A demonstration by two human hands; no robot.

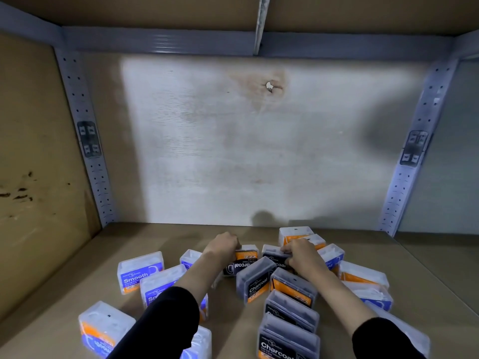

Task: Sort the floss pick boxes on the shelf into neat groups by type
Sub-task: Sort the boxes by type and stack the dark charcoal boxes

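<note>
Several clear floss pick boxes lie on the brown shelf board [77, 257]. Blue "Smooth" boxes [140, 272] sit at the left and a few at the right [331, 255]. Dark "Charcoal" boxes [255, 282] run down the middle toward me. My left hand [223, 246] grips an upside-down Charcoal box [243, 260] from above. My right hand [302, 255] has its fingers curled round another dark Charcoal box [274, 256] beside it. Both forearms wear black sleeves.
A pale back panel [259, 151] closes the shelf behind the boxes. Perforated grey uprights [85, 141] stand at the back corners. A cardboard side wall [33, 151] is at the left. Bare shelf board extends behind the boxes and at the far right [427, 260].
</note>
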